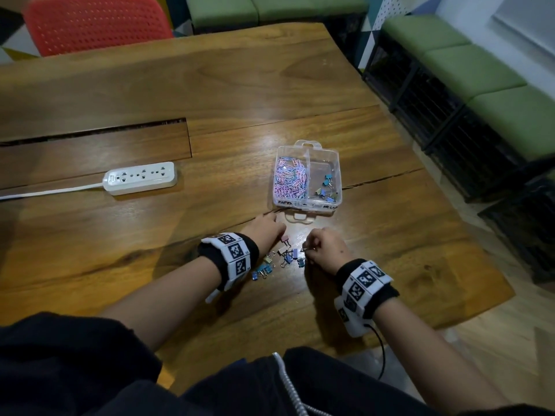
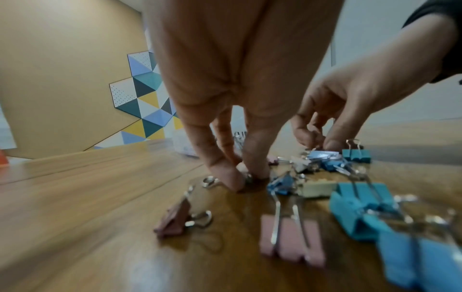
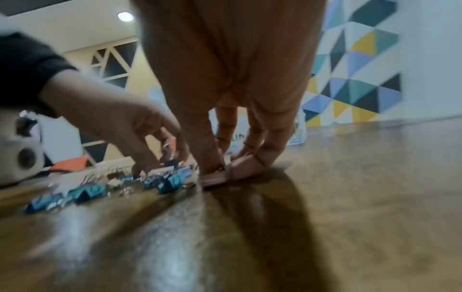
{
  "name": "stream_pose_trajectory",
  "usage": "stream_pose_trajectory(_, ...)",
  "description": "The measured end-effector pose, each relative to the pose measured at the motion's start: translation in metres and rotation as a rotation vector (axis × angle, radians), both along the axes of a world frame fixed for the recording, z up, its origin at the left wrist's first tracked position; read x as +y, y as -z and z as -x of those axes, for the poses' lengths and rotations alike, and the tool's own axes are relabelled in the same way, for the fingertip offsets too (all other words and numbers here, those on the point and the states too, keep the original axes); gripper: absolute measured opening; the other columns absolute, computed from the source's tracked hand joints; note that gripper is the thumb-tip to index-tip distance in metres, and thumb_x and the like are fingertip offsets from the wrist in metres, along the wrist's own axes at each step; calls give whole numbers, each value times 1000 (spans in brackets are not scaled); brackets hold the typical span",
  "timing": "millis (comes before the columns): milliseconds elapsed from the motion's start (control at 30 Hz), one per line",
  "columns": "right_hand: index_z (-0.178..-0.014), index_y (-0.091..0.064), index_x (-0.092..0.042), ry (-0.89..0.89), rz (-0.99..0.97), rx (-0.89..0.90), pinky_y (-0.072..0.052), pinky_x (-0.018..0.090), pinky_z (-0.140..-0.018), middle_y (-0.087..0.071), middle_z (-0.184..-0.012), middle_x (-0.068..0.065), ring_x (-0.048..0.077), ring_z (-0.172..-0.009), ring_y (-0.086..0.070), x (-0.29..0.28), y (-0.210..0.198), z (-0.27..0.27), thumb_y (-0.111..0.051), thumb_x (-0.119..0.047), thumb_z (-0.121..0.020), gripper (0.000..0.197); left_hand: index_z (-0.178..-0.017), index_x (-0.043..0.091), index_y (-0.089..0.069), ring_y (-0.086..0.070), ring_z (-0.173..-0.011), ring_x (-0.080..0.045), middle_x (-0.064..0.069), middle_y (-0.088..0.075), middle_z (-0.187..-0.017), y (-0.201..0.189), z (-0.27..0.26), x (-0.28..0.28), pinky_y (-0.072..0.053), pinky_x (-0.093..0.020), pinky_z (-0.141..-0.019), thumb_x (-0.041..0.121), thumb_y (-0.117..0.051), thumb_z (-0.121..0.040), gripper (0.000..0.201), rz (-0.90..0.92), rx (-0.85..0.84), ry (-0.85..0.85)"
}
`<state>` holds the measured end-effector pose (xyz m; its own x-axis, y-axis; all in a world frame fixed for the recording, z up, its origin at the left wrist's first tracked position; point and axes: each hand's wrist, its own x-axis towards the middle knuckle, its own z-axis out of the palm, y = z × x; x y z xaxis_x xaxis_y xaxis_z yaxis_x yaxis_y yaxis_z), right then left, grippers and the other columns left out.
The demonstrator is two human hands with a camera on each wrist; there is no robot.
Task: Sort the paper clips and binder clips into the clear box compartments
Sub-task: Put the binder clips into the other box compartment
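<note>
Fingers of both hands curl down onto loose binder clips (image 1: 280,259) on the wooden table (image 1: 120,235): left hand (image 1: 265,231) pinches a clip's wire handle, right hand (image 1: 326,246) pinches a pink clip (image 3: 215,176). Clear box (image 1: 307,178) lies at 12 o'clock from the pile, paper clips (image 1: 289,178) in its 9 o'clock compartment.

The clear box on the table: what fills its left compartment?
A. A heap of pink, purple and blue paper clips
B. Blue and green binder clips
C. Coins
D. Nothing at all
A: in the head view the clear box has its left compartment packed with pastel paper clips, while a few binder clips lie in the right one.
</note>
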<state>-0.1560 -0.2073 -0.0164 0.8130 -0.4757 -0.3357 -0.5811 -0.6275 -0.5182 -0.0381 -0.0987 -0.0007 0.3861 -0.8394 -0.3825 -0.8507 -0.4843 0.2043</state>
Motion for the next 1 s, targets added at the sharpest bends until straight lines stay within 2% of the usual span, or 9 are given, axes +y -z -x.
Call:
stream_pose_trajectory(100, -82, -58, -9, 89, -175, 1, -40, 8, -46, -53, -78, -3, 10, -64, -54, -4, 0, 7, -60, 2, -80, 11, -102, 7, -63, -55, -103, -25, -10, -57, -112, 2, -1, 8, -44, -28, -83, 6, -51, -89, 18, 23, 66, -55)
stream_pose_trajectory(200, -70, -50, -14, 171, -331, -2, -51, 18, -56, -52, -78, -2, 10, -66, -56, -8, -5, 9, -57, 5, -81, 23, -96, 7, -64, -56, -100, -23, -8, -59, -107, 2, -2, 16, -44, -26, -80, 5, -52, -87, 15, 44, 127, -99)
stream_pose_trajectory(367, -71, -51, -15, 240, -227, -151, -48, 24, -76, -55, -84, 0, 16, -83, -54, -32, -39, -10, -59, 1, -80, 20, -95, 7, -65, -56, -90, -18, -5, -58, -95, -1, -1, 23, -50, -25, -79, 5, -54, -86, 15, 87, 244, -180)
stream_pose_trajectory(533, -93, -60, -4, 424, -189, -363, -46, 17, -68, -59, -98, 7, 16, -86, -56, -55, -60, -43, -61, -2, -80, 13, -100, 4, -64, -56, -85, -11, -6, -64, -102, -16, 0, 2, -49, -16, -65, 4, -58, -85, 16, 258, 372, -278)
stream_pose_trajectory(633, -106, -60, -2, 447, -165, -345, -42, 18, -81, -61, -107, 9, 13, -92, -53, -60, -56, -47, -62, -3, -80, 26, -103, 1, -64, -57, -87, -13, -11, -66, -108, -31, -2, -23, -47, -17, -78, 2, -57, -85, 18, 390, 388, -303)
stream_pose_trajectory(700, -102, -60, -3, 472, -157, -361, -46, 23, -85, -62, -104, 9, 16, -94, -56, -60, -47, -42, -63, -3, -80, 22, -104, 0, -65, -61, -94, -18, -12, -66, -108, -40, -4, -42, -46, -18, -83, 3, -57, -86, 19, 445, 384, -295)
stream_pose_trajectory(800, -77, -56, -12, 559, -175, -408, -55, 33, -81, -57, -79, -2, 20, -84, -60, -61, -36, -28, -66, -3, -77, 13, -102, 0, -66, -62, -102, -22, -13, -68, -107, -44, -6, -70, -47, -23, -88, 3, -56, -86, 18, 486, 374, -278)
stream_pose_trajectory(867, -71, -56, -14, 596, -182, -445, -55, 30, -75, -57, -74, -4, 22, -83, -63, -64, -30, -22, -68, -4, -76, 16, -101, -1, -65, -61, -101, -24, -15, -67, -106, -45, -7, -86, -48, -27, -88, 0, -54, -86, 18, 503, 359, -281)
stream_pose_trajectory(1000, -87, -64, -8, 584, -173, -481, -51, 25, -80, -66, -90, 5, 17, -87, -62, -66, -33, -24, -65, -8, -79, 8, -103, 0, -57, -60, -99, -29, -17, -64, -105, -43, -10, -110, -50, -36, -87, -1, -54, -84, 20, 572, 350, -374)
